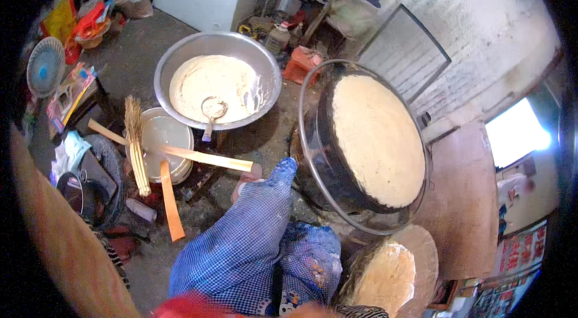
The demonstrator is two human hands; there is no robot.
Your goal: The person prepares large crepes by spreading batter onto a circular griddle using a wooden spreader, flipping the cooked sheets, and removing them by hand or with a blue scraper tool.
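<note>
Blue checked trousers (241,246) fill six o'clock; neither of the hands shows, so their grip cannot be told. Batter-spread griddle (376,137) at three o'clock, steel basin (218,80) at eleven

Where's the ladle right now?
In the head view, upper left of centre, the ladle rests in the batter inside the big metal basin, its handle pointing toward the smaller white bucket.

A small blue fan (45,66) lies by the wall, an orange brick (301,64) near 1 plastic bottle (277,38).
</note>
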